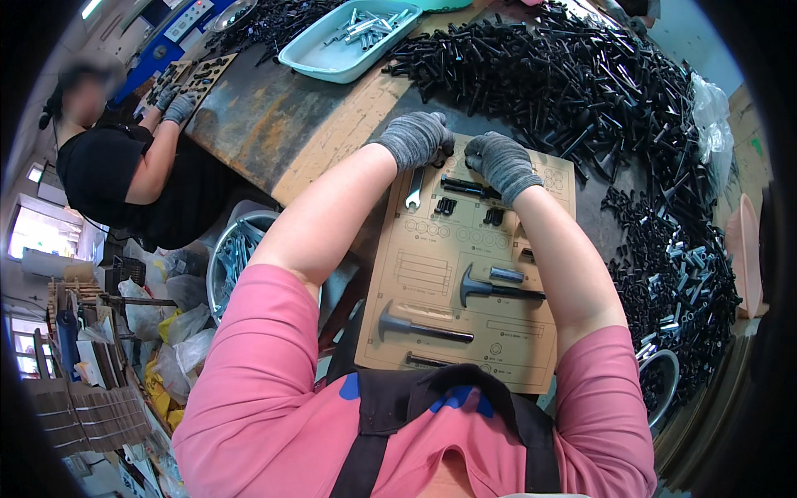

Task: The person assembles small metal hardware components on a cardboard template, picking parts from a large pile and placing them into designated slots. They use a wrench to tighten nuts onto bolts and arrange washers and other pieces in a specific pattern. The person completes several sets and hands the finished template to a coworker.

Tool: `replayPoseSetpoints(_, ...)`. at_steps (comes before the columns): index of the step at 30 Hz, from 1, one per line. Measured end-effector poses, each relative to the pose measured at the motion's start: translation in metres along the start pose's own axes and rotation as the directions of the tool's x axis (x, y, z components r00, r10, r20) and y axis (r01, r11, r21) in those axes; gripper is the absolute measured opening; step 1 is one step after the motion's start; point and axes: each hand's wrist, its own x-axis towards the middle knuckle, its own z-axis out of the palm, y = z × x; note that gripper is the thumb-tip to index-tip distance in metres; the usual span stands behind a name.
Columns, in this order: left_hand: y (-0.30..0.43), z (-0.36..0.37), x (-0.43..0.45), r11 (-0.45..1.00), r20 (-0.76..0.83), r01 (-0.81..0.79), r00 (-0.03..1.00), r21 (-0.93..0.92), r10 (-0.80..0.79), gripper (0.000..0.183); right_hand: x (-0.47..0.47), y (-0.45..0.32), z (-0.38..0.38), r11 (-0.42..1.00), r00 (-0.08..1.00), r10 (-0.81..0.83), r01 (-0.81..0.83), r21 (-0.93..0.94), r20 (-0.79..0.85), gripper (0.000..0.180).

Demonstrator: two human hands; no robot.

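A brown cardboard sheet (386, 292) printed with part outlines lies before me. My left hand (418, 140), in a grey knit glove, is over its top left edge, fingers curled down; whether it holds something I cannot tell. My right hand (502, 163), gloved alike, is curled over the upper middle, its fingertips hidden. Below the hands are an open-end wrench (414, 190), long black bolts (464, 185) and short black pieces (446, 206). Lower down lie a metal tube (507, 274), a T-shaped black part (498, 289), another such part (423, 327) and a black bolt (426, 360).
A large heap of black bolts (529, 75) covers the table's far and right side. A pale blue tray (336, 68) holds metal tubes. At the left, a metal basin (218, 274) holds metal parts; beyond it, a co-worker (124, 162) handles another sheet.
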Motion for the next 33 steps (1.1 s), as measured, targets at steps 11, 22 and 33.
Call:
replayPoseSetpoints(11,0.012,0.001,-0.006,0.985,-0.024,0.110,0.993,-0.130,-0.114,0.020,-0.015,0.006,-0.011,0.971,0.990,0.057,-0.026,0.237,-0.126,0.020)
replayPoseSetpoints(22,0.014,0.013,0.001,0.985,-0.096,0.135,0.985,-0.104,-0.145,0.021,-0.225,0.143,-0.044,0.889,0.857,0.220,0.020,0.457,-0.466,0.017)
replayPoseSetpoints(33,0.022,0.010,0.006,0.981,-0.045,0.192,0.980,-0.035,-0.194,0.022,-0.464,0.216,0.008,0.503,0.453,0.835,-0.859,0.097,-0.313,0.019)
